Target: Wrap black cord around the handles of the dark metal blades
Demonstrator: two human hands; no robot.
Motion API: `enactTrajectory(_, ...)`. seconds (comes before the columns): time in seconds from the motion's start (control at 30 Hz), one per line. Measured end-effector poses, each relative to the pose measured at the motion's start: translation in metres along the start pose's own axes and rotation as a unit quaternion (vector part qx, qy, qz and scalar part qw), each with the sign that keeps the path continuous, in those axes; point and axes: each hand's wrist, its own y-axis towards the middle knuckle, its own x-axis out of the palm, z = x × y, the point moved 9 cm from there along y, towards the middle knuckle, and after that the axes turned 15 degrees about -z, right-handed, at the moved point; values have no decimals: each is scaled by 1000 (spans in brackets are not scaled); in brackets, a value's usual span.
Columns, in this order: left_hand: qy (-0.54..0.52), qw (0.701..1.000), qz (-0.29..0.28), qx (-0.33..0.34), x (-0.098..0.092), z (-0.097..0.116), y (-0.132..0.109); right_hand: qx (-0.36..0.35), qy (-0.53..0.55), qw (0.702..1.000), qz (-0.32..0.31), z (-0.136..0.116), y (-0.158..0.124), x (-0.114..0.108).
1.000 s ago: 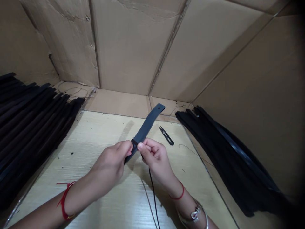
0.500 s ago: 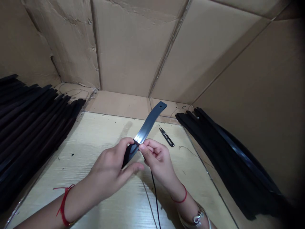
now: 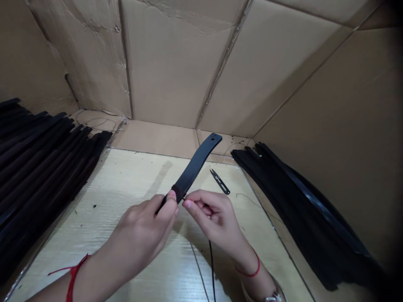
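Observation:
A curved black strap-like strip (image 3: 198, 162) with a hole near its far end slants up and away from me. My left hand (image 3: 145, 224) grips its near part, thumb pressed on a dark wrapped band (image 3: 178, 192) around the strip. At the band's right edge, my right hand (image 3: 217, 214) pinches with thumb and forefinger what looks like the end of a black cord. A black cord (image 3: 212, 268) hangs below that hand toward the table's front. The strip's near end is hidden in my left hand.
Black thread snips (image 3: 220, 181) lie right of the strip on the pale wooden table (image 3: 126, 176). Many black strips (image 3: 47, 167) are stacked on the left, with more black strips (image 3: 299, 209) on the right. Cardboard walls (image 3: 176, 63) enclose the back and sides.
My left thumb has closed down onto the band from below. The strip has turned, losing its bright shine. My right hand has shifted slightly right and down, still pinching.

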Motion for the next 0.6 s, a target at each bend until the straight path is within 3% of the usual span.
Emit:
enactTrajectory(0.1,6,1000,-3,5,2,0,0,-20,-28,999,-14,-7,2,3)
enactTrajectory(0.23,46,999,6,-6,5,-2,1,-14,13,999,-27,-7,6,4)
enactTrajectory(0.37,49,999,-3,-14,9,-2,4,61,190,978,-54,18,6,18)
enactTrajectory(0.47,-31,999,10,-12,3,-5,5,72,303,950,-33,31,3,28)
enactTrajectory(0.6,-196,980,-5,-20,-6,-13,4,37,339,940,4,34,2,33)
